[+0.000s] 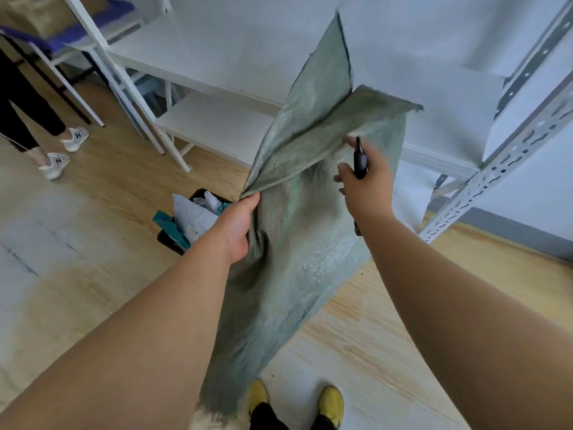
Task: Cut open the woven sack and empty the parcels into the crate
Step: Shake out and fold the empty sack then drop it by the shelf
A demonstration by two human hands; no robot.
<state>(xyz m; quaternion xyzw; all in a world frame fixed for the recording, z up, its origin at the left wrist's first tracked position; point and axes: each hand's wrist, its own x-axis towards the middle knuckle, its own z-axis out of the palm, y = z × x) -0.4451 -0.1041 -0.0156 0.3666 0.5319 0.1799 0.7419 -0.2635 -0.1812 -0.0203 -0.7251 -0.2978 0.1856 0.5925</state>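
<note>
Wooden floor, white shelving behind, a limp green sack held up over it.
Black crate (198, 218) of parcels (193, 215) sits on the floor at left; left hand (237, 226) grips the woven sack (297, 243); right hand (367, 184) clasps a black cutter (360, 161) beside the cloth.

head view: single, worn on the person's head | faces forward and down over both arms | close to the hands, above the pale wooden floor (93, 187) | wide-angle, edges bowed
</note>
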